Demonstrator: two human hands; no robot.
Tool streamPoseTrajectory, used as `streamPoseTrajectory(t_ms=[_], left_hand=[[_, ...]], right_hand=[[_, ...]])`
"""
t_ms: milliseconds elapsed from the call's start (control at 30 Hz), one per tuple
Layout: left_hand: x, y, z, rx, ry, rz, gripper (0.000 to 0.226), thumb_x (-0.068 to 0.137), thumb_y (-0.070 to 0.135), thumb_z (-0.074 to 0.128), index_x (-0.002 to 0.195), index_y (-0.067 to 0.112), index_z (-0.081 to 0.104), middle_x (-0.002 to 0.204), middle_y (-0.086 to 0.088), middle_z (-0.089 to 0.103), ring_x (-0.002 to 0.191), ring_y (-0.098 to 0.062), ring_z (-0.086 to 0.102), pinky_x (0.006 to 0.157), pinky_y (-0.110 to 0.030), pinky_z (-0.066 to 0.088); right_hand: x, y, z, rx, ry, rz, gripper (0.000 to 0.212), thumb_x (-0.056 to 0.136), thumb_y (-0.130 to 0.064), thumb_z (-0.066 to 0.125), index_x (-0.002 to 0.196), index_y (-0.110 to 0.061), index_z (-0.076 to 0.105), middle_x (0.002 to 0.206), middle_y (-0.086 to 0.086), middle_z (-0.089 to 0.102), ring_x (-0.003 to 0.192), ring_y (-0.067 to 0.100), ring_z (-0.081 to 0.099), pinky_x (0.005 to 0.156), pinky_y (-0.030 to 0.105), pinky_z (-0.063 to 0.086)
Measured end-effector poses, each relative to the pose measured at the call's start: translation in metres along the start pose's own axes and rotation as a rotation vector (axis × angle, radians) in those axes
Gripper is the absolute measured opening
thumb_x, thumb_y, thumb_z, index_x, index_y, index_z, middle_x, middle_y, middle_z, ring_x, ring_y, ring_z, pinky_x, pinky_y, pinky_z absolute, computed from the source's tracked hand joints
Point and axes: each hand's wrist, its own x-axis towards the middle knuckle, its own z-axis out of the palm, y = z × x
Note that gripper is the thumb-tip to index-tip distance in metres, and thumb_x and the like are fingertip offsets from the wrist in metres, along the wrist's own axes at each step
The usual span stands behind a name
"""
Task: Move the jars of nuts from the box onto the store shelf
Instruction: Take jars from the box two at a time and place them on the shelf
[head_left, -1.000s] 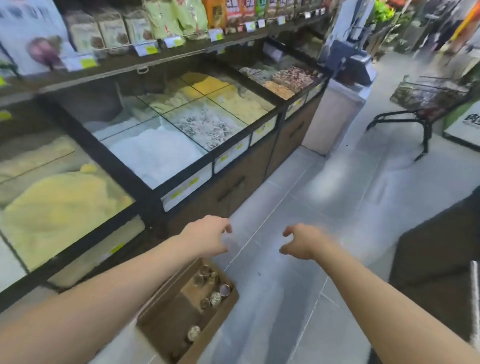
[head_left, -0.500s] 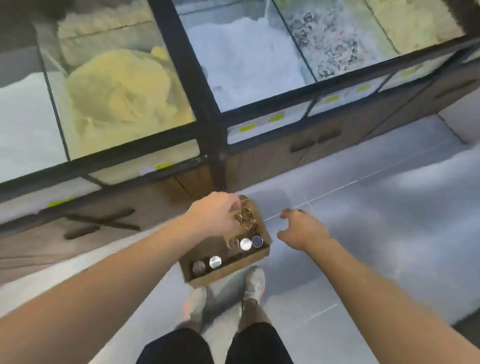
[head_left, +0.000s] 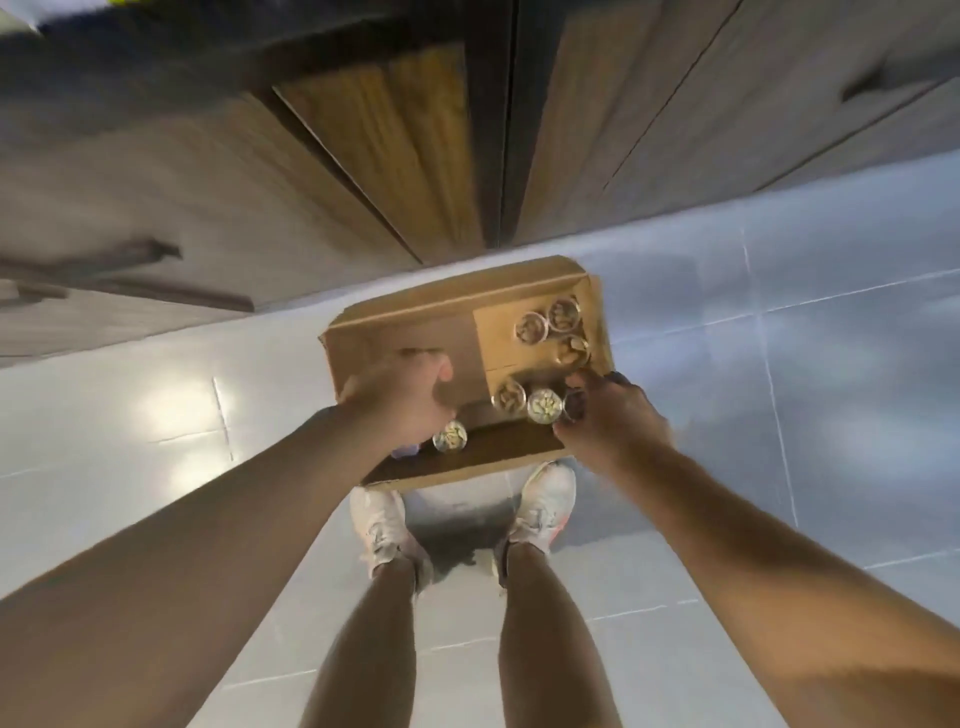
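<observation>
You stand on a glossy pale grey tiled floor (head_left: 779, 415), facing dark wood-grain cabinet doors (head_left: 363, 156) at the base of the store unit. An open brown cardboard box (head_left: 405, 327) sits on the tiles just ahead of your white sneakers (head_left: 545, 504). Inside it stand small round clear jars of nuts (head_left: 544, 405), clustered toward the right end, with one more jar (head_left: 451, 435) near the front wall. Your left hand (head_left: 400, 400) hovers over the box's left half, fingers loosely curled, holding nothing visible. Your right hand (head_left: 613, 421) reaches in at the right front corner, fingers curled round a jar there, which they mostly hide.
</observation>
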Motion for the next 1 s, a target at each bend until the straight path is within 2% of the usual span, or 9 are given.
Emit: streamPoseTrajectory(t_ms=[100, 233, 267, 333, 433, 600, 767, 933, 1000], left_hand=[[0.051, -0.044, 0.063, -0.013, -0.019, -0.052, 0.041, 0.087, 0.036, 0.073, 0.125, 0.028, 0.057, 0.125, 0.005, 0.064, 0.108, -0.018, 0.061, 0.082, -0.035, 0.053], [0.102, -0.099, 0.133, -0.058, -0.042, -0.171, 0.039, 0.091, 0.031, 0.071, 0.126, 0.029, 0.056, 0.12, 0.004, 0.062, 0.098, -0.016, 0.057, 0.06, -0.023, 0.04], [0.113, -0.112, 0.148, -0.092, -0.044, -0.204, 0.042, 0.091, 0.031, 0.072, 0.129, 0.028, 0.055, 0.122, 0.004, 0.06, 0.098, -0.015, 0.054, 0.058, -0.021, 0.037], [0.133, -0.136, 0.174, -0.145, -0.021, -0.235, 0.053, 0.088, 0.029, 0.076, 0.136, 0.025, 0.053, 0.131, 0.001, 0.057, 0.107, -0.017, 0.054, 0.068, -0.022, 0.04], [0.158, -0.158, 0.207, -0.167, -0.012, -0.233, 0.067, 0.086, 0.034, 0.077, 0.145, 0.027, 0.045, 0.144, -0.004, 0.049, 0.127, -0.027, 0.052, 0.087, -0.032, 0.047], [0.189, -0.171, 0.245, -0.037, -0.178, -0.186, 0.081, 0.086, 0.046, 0.077, 0.152, 0.028, 0.034, 0.149, -0.007, 0.041, 0.132, -0.034, 0.05, 0.103, -0.042, 0.048], [0.197, -0.172, 0.263, 0.016, -0.191, -0.19, 0.08, 0.088, 0.038, 0.076, 0.151, 0.028, 0.028, 0.149, -0.007, 0.035, 0.134, -0.034, 0.044, 0.103, -0.047, 0.048], [0.196, -0.171, 0.267, 0.032, -0.14, -0.193, 0.078, 0.089, 0.029, 0.075, 0.15, 0.026, 0.027, 0.147, -0.009, 0.035, 0.132, -0.034, 0.042, 0.1, -0.044, 0.048], [0.189, -0.165, 0.262, -0.006, -0.089, -0.205, 0.079, 0.089, 0.023, 0.074, 0.15, 0.025, 0.024, 0.144, -0.009, 0.037, 0.129, -0.035, 0.045, 0.098, -0.044, 0.049]], right_hand=[[0.051, 0.006, 0.061, -0.059, -0.081, -0.044, 0.057, 0.091, -0.034, 0.064, 0.145, -0.034, 0.046, 0.146, 0.001, 0.051, 0.13, 0.028, 0.051, 0.089, 0.034, 0.045], [0.104, 0.007, 0.126, -0.139, -0.101, -0.052, 0.064, 0.092, -0.038, 0.065, 0.15, -0.038, 0.037, 0.154, 0.003, 0.042, 0.138, 0.031, 0.042, 0.098, 0.042, 0.048], [0.116, 0.006, 0.14, -0.143, -0.1, -0.066, 0.063, 0.092, -0.036, 0.065, 0.149, -0.037, 0.038, 0.153, 0.004, 0.041, 0.138, 0.032, 0.041, 0.1, 0.042, 0.047], [0.14, 0.003, 0.165, -0.147, -0.092, -0.09, 0.062, 0.091, -0.033, 0.068, 0.147, -0.034, 0.04, 0.151, 0.007, 0.041, 0.138, 0.033, 0.039, 0.105, 0.045, 0.044], [0.172, -0.003, 0.197, -0.16, -0.038, -0.117, 0.067, 0.089, -0.029, 0.072, 0.148, -0.031, 0.041, 0.15, 0.012, 0.038, 0.138, 0.037, 0.036, 0.11, 0.049, 0.04], [0.209, -0.014, 0.232, -0.275, -0.053, -0.14, 0.073, 0.084, -0.017, 0.072, 0.146, -0.031, 0.036, 0.145, 0.012, 0.029, 0.133, 0.037, 0.031, 0.101, 0.047, 0.043], [0.23, -0.01, 0.255, -0.521, -0.132, -0.1, 0.069, 0.084, -0.026, 0.077, 0.139, -0.033, 0.037, 0.143, 0.012, 0.019, 0.13, 0.038, 0.029, 0.098, 0.05, 0.046], [0.243, -0.009, 0.258, -0.587, -0.129, -0.098, 0.083, 0.082, -0.006, 0.074, 0.144, -0.037, 0.029, 0.145, 0.012, 0.018, 0.129, 0.041, 0.032, 0.093, 0.048, 0.048], [0.239, -0.009, 0.255, -0.547, -0.115, -0.094, 0.082, 0.085, -0.007, 0.074, 0.145, -0.037, 0.027, 0.144, 0.012, 0.019, 0.128, 0.042, 0.034, 0.093, 0.049, 0.049]])
